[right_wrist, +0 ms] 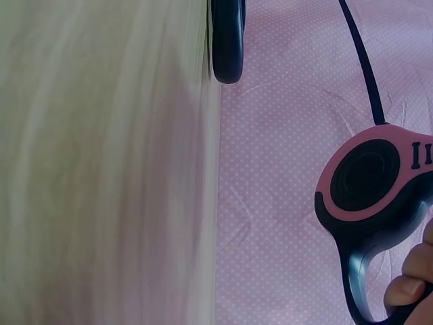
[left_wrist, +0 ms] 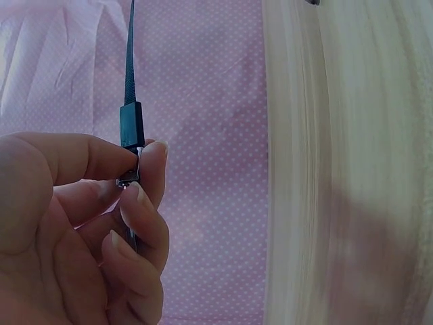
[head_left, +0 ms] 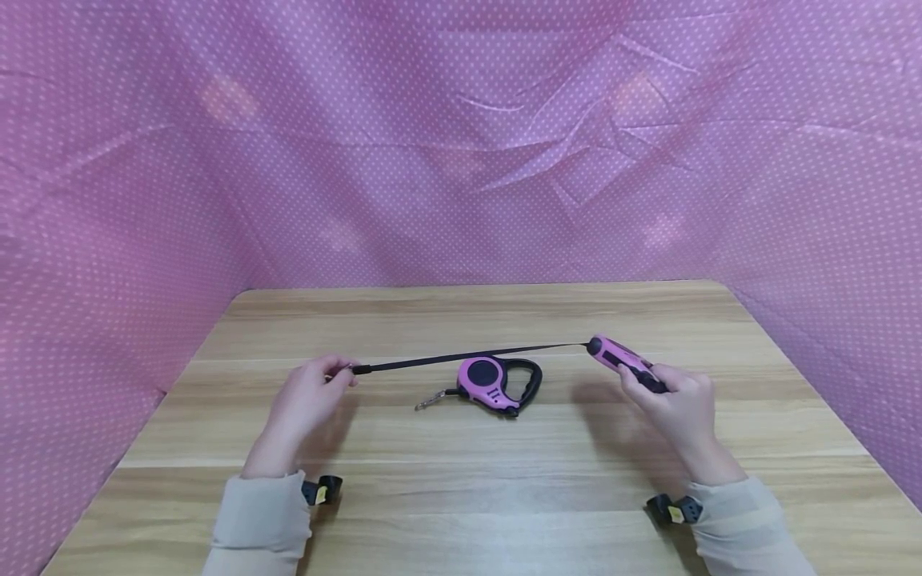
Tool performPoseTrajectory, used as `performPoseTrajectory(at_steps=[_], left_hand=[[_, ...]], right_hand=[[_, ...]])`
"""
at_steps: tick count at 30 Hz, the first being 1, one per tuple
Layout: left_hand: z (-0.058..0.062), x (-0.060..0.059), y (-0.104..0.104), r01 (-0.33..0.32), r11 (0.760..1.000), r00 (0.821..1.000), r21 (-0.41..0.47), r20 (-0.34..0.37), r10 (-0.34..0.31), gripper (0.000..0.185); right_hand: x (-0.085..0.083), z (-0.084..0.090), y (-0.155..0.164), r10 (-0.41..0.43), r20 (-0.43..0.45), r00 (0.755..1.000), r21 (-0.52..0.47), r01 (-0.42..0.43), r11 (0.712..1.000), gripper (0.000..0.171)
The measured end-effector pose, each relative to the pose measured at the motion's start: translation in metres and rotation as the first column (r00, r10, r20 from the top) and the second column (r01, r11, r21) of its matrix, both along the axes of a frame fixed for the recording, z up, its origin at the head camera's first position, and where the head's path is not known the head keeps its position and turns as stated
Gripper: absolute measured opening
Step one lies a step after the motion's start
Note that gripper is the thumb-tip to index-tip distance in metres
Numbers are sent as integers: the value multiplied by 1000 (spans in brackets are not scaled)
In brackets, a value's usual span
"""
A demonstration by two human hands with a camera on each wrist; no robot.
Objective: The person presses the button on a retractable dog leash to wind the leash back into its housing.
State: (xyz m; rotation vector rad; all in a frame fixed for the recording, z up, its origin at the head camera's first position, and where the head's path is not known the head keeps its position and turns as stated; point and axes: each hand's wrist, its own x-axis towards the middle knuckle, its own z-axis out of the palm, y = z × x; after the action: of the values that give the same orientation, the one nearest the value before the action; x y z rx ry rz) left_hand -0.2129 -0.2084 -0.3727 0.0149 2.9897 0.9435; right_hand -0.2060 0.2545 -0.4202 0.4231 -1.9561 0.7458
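My right hand point(head_left: 680, 404) grips the black handle of a pink and black retractable dog leash point(right_wrist: 365, 176), held up above the table. Out of its casing runs a black strap point(head_left: 439, 359), stretched leftward to my left hand point(head_left: 308, 396). There, thumb and fingers pinch the metal clip point(left_wrist: 128, 179) just past the strap's black end sleeve point(left_wrist: 132, 125); the fingers hide most of the clip. A second pink and black retractable leash point(head_left: 484, 382) lies on the table between the hands, its metal clip pointing left and its looped handle right. The taut strap passes across its upper edge in the head view.
The wood-grain table point(head_left: 461, 472) spans the space beneath both hands. Pink dotted cloth point(head_left: 461, 160) hangs behind it and at both sides. Small black cameras sit on each wrist, by the light sleeves point(head_left: 259, 512).
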Motion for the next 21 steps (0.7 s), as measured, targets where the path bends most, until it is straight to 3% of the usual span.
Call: performPoseTrajectory(at_steps=[21], left_hand=[[0,1,5,14,1000,1000,17,-23,-14,29]], right_hand=[[4,0,-4,54,63,997,-46,-51,998,29]])
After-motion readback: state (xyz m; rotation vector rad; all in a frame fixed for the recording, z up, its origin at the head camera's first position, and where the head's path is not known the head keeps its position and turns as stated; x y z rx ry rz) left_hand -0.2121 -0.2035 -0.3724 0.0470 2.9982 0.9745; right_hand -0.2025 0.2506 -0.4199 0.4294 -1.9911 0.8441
